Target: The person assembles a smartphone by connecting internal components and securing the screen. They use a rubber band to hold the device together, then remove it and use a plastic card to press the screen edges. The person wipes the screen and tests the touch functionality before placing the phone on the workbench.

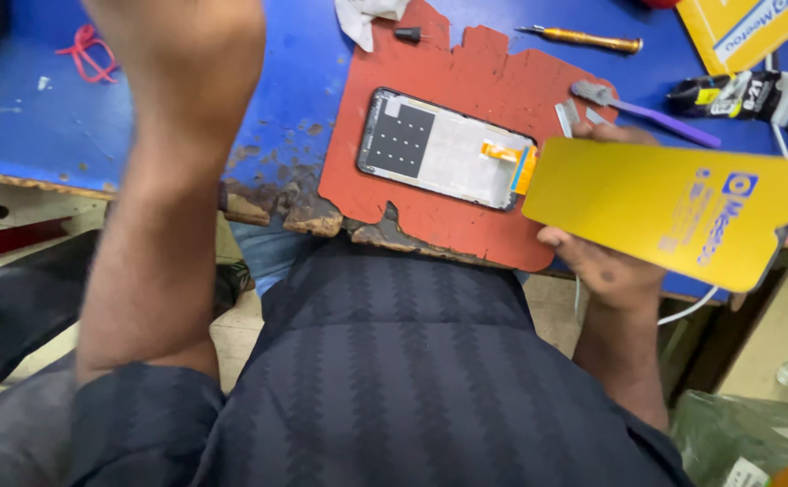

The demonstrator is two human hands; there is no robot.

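Head view, with the red mat as landmark: the right hand pinches a yellow phone-shaped panel by its near-left end, thumb under, fingers behind; the panel hangs just off the mat's right edge, its long axis running right and slightly down; the phone screen assembly lies flat on the mat's middle, just left of the panel; the left forearm rises left of the mat, hand out of frame, so I cannot tell its grip; the right hand is nearer.

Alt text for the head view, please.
The right hand holds a yellow phone-shaped panel beside an opened phone screen assembly lying on a worn red mat on a blue workbench. The left forearm is raised, its hand out of frame.
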